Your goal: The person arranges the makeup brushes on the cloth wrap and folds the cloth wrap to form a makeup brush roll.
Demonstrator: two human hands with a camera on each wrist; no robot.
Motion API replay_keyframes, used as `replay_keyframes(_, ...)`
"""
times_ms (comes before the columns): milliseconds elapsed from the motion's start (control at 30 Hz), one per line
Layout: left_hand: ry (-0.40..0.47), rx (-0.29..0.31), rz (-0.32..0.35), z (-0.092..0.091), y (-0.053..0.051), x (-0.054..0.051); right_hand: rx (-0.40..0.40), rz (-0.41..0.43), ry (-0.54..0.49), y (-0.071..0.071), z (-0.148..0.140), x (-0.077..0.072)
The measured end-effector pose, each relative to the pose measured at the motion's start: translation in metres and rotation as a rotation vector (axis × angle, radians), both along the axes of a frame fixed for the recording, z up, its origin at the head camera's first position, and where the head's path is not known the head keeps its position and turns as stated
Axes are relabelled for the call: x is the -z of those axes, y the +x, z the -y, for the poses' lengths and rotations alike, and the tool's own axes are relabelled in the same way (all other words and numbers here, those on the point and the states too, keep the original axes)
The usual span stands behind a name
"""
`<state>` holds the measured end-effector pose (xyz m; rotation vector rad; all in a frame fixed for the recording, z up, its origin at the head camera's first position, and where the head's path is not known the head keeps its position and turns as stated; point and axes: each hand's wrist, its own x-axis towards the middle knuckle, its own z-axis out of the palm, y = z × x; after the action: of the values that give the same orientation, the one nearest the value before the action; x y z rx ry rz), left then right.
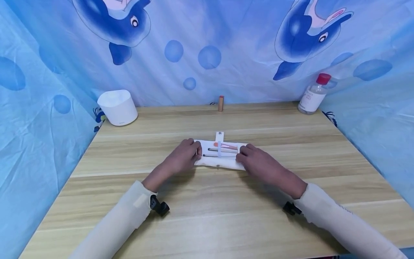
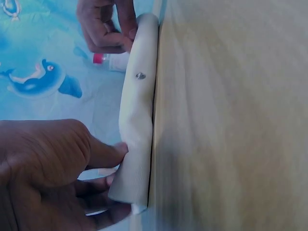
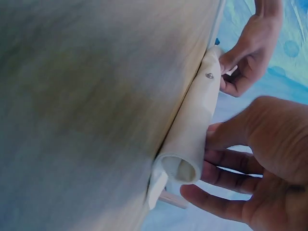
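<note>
A white fabric brush roll (image 1: 223, 163) lies on the table with its near edge rolled up into a tube. On its face, a narrow strap (image 1: 219, 152) crosses several slim makeup brushes (image 1: 228, 150), one of them pinkish. A tab (image 1: 219, 136) with a metal snap sticks out at the far side. My left hand (image 1: 185, 155) grips the left end, thumb on the rolled tube (image 2: 137, 106) and fingers behind it. At the other end my right hand (image 1: 260, 162) pinches the roll in the same way. The right wrist view shows the tube's hollow round opening (image 3: 180, 169).
Toward the back left stands a white cup-like container (image 1: 118, 109). A small brown tube with a reddish top (image 1: 221, 103) is upright at the back edge. The back right corner holds a clear bottle with a red cap (image 1: 312, 99). Blue dolphin-print cloth (image 1: 207, 32) hangs around the wooden table (image 1: 207, 219).
</note>
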<state>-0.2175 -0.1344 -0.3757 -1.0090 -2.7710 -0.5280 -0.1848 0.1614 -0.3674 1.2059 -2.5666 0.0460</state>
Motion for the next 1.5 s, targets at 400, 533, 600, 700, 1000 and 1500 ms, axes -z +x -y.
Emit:
replay_keyframes(400,-0.198,0.033,-0.082,-0.005,0.014,-0.014,-0.029,-0.07,0.088,0.003,0.0,0.002)
replay_keyframes(533,-0.274,0.097,-0.064,-0.004,0.016,-0.021,-0.012,-0.039,0.1,0.001,-0.001,0.0)
replay_keyframes(600,-0.308,0.105,-0.097,-0.005,0.014,-0.019,-0.004,-0.018,0.098,0.0,-0.001,-0.001)
replay_keyframes(700,-0.318,0.101,-0.143,-0.005,0.009,-0.013,0.004,0.026,0.082,-0.002,-0.002,-0.001)
replay_keyframes(1000,-0.135,0.065,-0.069,-0.001,0.001,0.0,0.064,0.267,-0.061,-0.014,-0.003,0.001)
replay_keyframes(1500,0.034,0.004,0.013,-0.003,0.001,0.002,0.024,0.236,-0.167,-0.021,-0.006,0.0)
